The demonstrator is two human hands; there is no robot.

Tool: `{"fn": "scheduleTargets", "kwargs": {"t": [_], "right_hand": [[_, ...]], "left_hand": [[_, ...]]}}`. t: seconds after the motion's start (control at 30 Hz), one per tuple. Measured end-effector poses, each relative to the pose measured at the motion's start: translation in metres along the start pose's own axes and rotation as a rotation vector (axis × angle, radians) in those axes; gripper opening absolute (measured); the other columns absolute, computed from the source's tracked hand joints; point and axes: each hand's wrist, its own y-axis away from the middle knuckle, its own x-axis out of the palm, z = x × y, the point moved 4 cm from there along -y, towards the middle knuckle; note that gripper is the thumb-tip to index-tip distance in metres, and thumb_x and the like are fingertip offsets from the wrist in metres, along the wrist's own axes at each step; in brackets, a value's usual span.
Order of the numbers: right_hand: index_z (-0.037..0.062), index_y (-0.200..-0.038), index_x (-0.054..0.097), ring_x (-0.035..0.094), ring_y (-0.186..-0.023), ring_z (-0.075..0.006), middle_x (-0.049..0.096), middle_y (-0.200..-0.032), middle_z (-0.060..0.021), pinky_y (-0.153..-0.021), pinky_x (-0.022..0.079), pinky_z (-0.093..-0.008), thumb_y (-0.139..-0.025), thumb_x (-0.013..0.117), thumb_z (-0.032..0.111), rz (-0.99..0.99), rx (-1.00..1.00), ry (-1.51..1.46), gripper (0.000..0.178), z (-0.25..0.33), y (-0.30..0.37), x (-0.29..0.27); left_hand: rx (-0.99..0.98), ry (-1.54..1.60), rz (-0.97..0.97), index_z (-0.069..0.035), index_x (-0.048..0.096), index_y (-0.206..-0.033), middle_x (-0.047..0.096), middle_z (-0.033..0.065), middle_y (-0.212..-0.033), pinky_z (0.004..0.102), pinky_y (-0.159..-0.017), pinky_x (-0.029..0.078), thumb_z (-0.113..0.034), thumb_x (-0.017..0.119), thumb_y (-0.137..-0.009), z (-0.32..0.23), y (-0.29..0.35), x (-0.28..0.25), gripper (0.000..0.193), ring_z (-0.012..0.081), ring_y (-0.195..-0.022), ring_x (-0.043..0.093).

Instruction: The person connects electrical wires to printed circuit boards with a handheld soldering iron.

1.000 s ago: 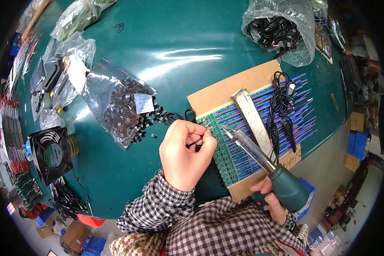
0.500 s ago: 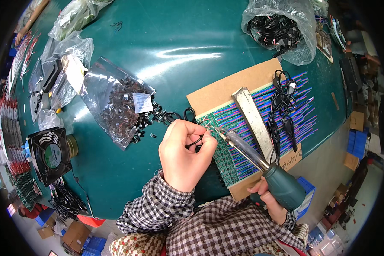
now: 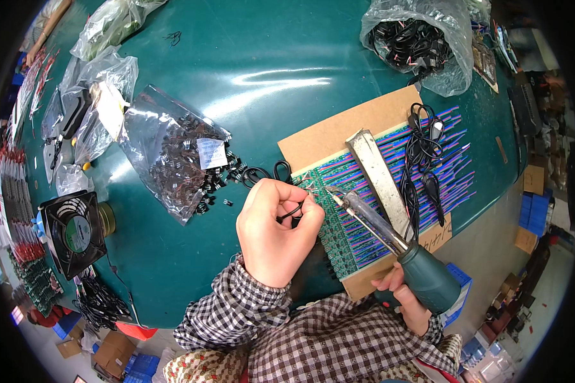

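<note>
My left hand (image 3: pixel 271 236) is closed in a pinch on a black cable (image 3: pixel 292 213), whose thin bare wire ends reach over the left edge of a panel of green circuit boards (image 3: pixel 338 246). Rows of blue and pink-red wires run rightward from the boards. My right hand (image 3: pixel 407 299) grips the green handle of a soldering gun (image 3: pixel 429 278). Its tip points up-left above the boards, a short way right of the wire ends. A worn metal bar (image 3: pixel 378 175) lies across the wires, beside a coiled black cable (image 3: pixel 415 166).
Cardboard (image 3: pixel 348 124) lies under the panel. To the left is a plastic bag of small black connectors (image 3: pixel 176 156), some spilled. A black fan (image 3: pixel 75 233) stands at the left edge. At the far right sits a clear bag of black cables (image 3: pixel 412 48).
The soldering gun has shifted slightly right, its tip drawing away from the wire ends. My left hand has hardly moved.
</note>
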Motion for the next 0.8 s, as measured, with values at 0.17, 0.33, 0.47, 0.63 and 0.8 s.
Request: {"fn": "scheduleTargets", "kwargs": {"t": [0.17,0.33,0.47,0.63,0.8], "right_hand": [[-0.0072,-0.111,0.040,0.054,-0.088,-0.0248,0.049,-0.086,-0.0106,-0.080,0.047,-0.0430,-0.080,0.057,0.019,0.015,-0.021,0.029,0.043,0.003,0.001,-0.002],[-0.0070,-0.107,0.043,0.054,-0.091,-0.0258,0.051,-0.093,-0.0137,-0.078,0.049,-0.0398,-0.080,0.058,0.025,-0.007,-0.072,-0.058,0.044,0.007,-0.002,0.003],[-0.0065,-0.103,0.045,0.055,-0.089,-0.0251,0.052,-0.093,-0.0152,-0.078,0.049,-0.0391,-0.080,0.058,0.027,-0.012,-0.095,-0.033,0.043,0.001,0.001,-0.003],[-0.0043,-0.101,0.044,0.059,-0.086,-0.0228,0.058,-0.090,-0.0144,-0.078,0.049,-0.0357,-0.073,0.066,0.005,-0.002,-0.064,-0.113,0.037,-0.007,0.003,-0.011],[-0.0052,-0.102,0.044,0.061,-0.081,-0.0216,0.060,-0.084,-0.0133,-0.076,0.050,-0.0342,-0.072,0.067,0.006,-0.039,-0.066,-0.083,0.040,-0.009,0.003,-0.012]], "left_hand": [[0.029,0.001,-0.005,-0.001,0.052,-0.071,0.052,-0.0033,-0.067,0.0114,-0.050,0.035,0.001,0.061,-0.070,-0.001,0.001,0.000,0.009,-0.0015,-0.058,0.045],[-0.028,0.004,-0.016,-0.002,0.052,-0.069,0.051,0.0029,-0.067,0.0176,-0.044,0.039,0.000,0.065,-0.066,-0.001,0.005,0.000,0.013,0.0068,-0.056,0.051],[0.003,0.003,-0.038,-0.002,0.052,-0.069,0.051,0.0025,-0.067,0.0176,-0.043,0.038,0.000,0.065,-0.066,-0.002,0.008,0.001,0.013,0.0063,-0.056,0.051],[0.025,-0.016,-0.053,-0.003,0.052,-0.069,0.051,0.0022,-0.067,0.0175,-0.043,0.038,0.000,0.065,-0.066,-0.002,0.008,0.002,0.014,0.0059,-0.056,0.051],[0.028,-0.014,-0.061,-0.002,0.052,-0.069,0.051,0.0023,-0.068,0.0172,-0.044,0.040,0.000,0.065,-0.066,-0.002,0.008,0.002,0.014,0.0057,-0.055,0.051]]}}
